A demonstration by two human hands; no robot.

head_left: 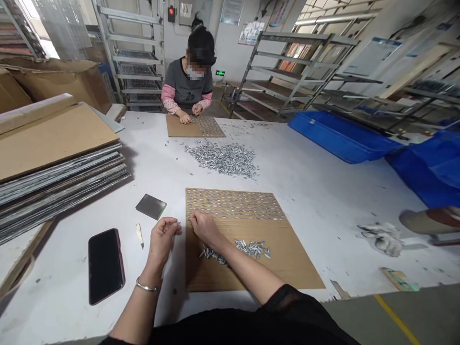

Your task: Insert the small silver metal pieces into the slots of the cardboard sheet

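Cardboard (291, 261) on the table (305, 182) bore rows of silvery pieces (237, 204) and, nearer, a loose pile (253, 248). The left hand (162, 237) pinched one small piece (178, 223) beside the cardboard; whether the right hand (204, 229), at the rows, gripped anything could not be determined. Contact from the right forearm (247, 269) risked scattering the pile.

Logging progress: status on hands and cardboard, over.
Left fingers pinched beside cardboard. Right fingers at its left edge. Far part holds rows; loose pieces on bare part.
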